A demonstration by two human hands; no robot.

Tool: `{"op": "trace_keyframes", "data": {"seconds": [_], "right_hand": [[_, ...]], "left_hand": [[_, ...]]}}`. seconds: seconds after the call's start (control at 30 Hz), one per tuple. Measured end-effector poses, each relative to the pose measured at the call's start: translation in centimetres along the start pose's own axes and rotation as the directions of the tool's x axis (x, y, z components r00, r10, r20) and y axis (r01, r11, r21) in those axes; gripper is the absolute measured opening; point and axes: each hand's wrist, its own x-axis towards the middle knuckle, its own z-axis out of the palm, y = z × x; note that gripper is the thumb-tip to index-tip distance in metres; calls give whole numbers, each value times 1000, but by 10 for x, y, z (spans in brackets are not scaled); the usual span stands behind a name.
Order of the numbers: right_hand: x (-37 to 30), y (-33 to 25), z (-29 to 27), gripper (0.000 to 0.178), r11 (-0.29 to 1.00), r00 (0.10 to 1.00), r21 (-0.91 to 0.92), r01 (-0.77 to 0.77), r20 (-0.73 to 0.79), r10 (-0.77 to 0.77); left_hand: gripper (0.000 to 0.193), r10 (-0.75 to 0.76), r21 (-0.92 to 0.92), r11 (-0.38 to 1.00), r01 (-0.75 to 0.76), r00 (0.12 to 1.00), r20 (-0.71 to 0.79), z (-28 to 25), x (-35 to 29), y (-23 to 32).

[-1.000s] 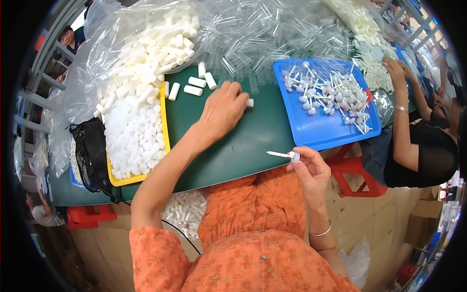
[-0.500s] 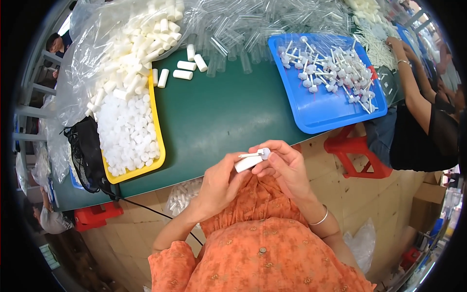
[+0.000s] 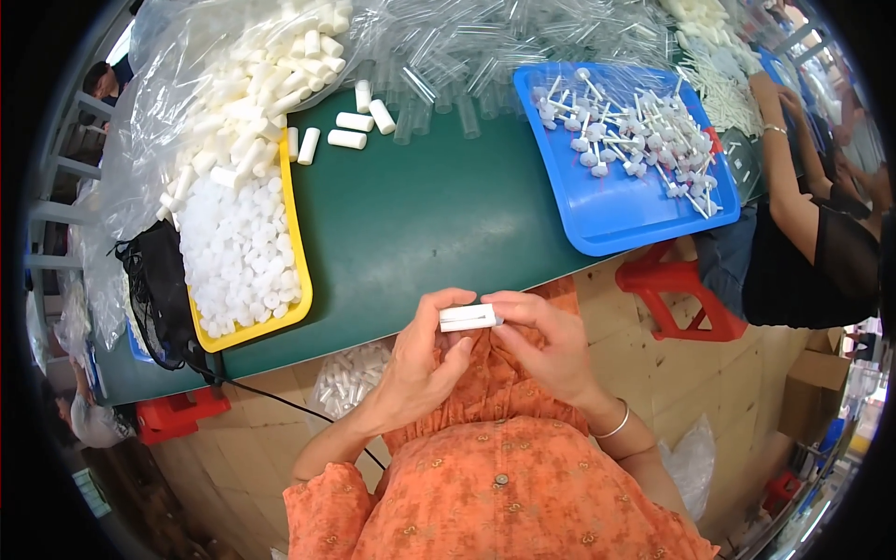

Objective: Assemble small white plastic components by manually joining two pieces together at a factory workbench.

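Note:
Between both hands, just in front of the table edge, is a white cylinder [image 3: 466, 318] with a narrow dark line along its side. My left hand [image 3: 422, 352] is closed on the cylinder's left end, thumb below and fingers above. At the other end my right hand [image 3: 544, 343] pinches a small translucent cap [image 3: 498, 319], mostly hidden by the fingers. Whether the cap's thin stick lies in the cylinder cannot be made out. Similar capped white sticks [image 3: 644, 140] are heaped in a blue tray [image 3: 611, 229] on the right.
A yellow tray [image 3: 297, 219] holds white caps [image 3: 238, 257] on the left, below piled white cylinders [image 3: 271, 93]. Clear tubes [image 3: 485, 47] cover the back of the green table [image 3: 411, 215]. A black pouch [image 3: 163, 280] and cable are left; a co-worker's arm [image 3: 793, 187] is far right.
My hands have brought the cylinder level and up against the capped stick. The stick, plainly visible beside the cylinder before, no longer shows clearly.

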Motion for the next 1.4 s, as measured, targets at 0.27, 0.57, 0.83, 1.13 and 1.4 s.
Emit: {"op": "trace_keyframes", "data": {"seconds": [0.27, 0.57, 0.83, 1.13, 1.4], "right_hand": [[11, -3, 8, 36, 932, 969, -277, 232, -15, -246], [35, 6, -3, 23, 838, 932, -434, 330, 8, -363], [40, 30, 16, 17, 756, 928, -574, 315, 20, -372], [40, 1, -27, 24, 998, 986, 63, -5, -167, 15], [27, 7, -23, 23, 974, 996, 211, -83, 59, 72]], "left_hand": [[25, -189, -277, 939, 201, 979, 71, -12, 9, -11], [12, 83, 211, 970, -117, 983, 165, -51, 78, 15], [19, 510, 929, 367, -50, 846, -155, -88, 213, -32], [24, 185, 109, 979, -175, 978, -98, -58, 101, -2], [36, -98, -328, 919, 219, 932, 349, -27, 30, -13]]}}
